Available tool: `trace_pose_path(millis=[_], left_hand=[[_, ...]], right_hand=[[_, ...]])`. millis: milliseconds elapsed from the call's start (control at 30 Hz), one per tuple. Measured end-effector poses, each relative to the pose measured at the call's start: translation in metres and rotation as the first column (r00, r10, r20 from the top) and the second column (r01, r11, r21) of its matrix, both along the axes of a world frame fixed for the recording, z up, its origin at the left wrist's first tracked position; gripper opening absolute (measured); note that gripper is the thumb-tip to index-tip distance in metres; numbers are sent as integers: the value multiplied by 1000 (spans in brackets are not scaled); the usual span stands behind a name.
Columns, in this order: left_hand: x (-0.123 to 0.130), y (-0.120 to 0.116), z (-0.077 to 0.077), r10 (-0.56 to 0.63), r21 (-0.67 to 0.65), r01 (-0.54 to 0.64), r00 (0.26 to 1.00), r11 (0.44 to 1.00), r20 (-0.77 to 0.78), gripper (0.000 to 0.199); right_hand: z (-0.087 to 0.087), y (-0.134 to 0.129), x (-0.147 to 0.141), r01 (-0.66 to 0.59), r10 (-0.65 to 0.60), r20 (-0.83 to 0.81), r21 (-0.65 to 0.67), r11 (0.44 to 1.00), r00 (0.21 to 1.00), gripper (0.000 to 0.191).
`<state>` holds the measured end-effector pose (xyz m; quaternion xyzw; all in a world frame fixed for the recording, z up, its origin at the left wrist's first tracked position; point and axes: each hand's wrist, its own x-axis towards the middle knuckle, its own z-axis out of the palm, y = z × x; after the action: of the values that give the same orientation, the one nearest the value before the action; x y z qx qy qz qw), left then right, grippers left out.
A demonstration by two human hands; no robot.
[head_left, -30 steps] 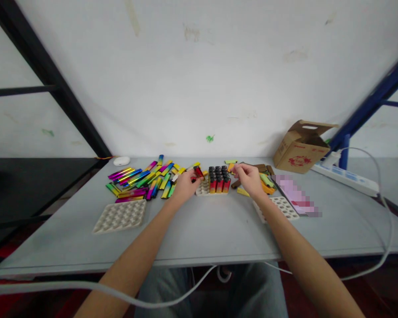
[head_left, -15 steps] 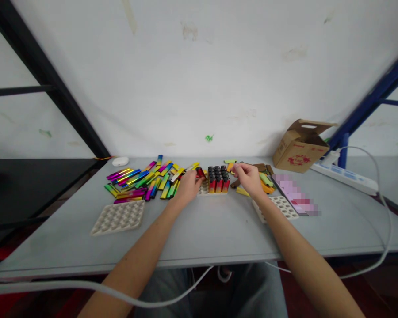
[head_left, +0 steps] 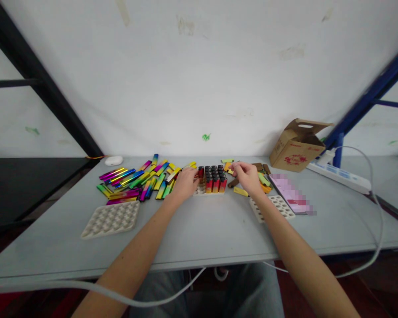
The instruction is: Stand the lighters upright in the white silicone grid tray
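Red-and-yellow lighters with black tops [head_left: 215, 183] stand upright in a pale tray [head_left: 200, 190] at the centre. My left hand [head_left: 185, 183] is at the tray's left side, beside a dark red lighter [head_left: 201, 170] that stands upright near its fingertips; the hand covers part of the tray. Right of the standing lighters, my right hand [head_left: 246, 174] has its thumb and fingers pinched together; anything between them is too small to name. Loose shiny coloured lighters [head_left: 139, 179] lie to the left, and yellow, green and brown pieces [head_left: 241, 191] lie around my right hand.
A pale holed tray [head_left: 111, 218] lies at the front left, another [head_left: 278, 207] under my right forearm. Beyond it are a pink blurred-out device [head_left: 288, 192], a cardboard box [head_left: 295, 148] and a power strip [head_left: 341, 176]. A white case [head_left: 114, 160] sits back left.
The dark red lighter at my left hand has gone from tilted to upright in the tray. My right hand stays pinched in nearly the same place. The view has shifted slightly.
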<state>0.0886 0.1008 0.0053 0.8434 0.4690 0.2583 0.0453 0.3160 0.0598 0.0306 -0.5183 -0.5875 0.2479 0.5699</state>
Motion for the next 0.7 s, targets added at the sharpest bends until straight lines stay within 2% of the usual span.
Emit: trace_pose_path(millis=[200, 433, 567, 700], left_hand=[[-3, 0, 0, -40, -19, 43, 994, 999, 103, 7], [-4, -4, 4, -78, -28, 82, 989, 996, 128, 14], [-7, -6, 3, -76, -5, 77, 989, 997, 127, 16], [-19, -7, 4, -42, 25, 39, 989, 999, 141, 25]], right_hand=[[-8, 8, 10, 82, -81, 49, -14, 997, 996, 36], [-15, 13, 22, 241, -243, 288, 43, 969, 926, 31], [-24, 16, 27, 210, -211, 433, 49, 976, 876, 29], [-28, 19, 29, 146, -128, 612, 20, 989, 781, 31]])
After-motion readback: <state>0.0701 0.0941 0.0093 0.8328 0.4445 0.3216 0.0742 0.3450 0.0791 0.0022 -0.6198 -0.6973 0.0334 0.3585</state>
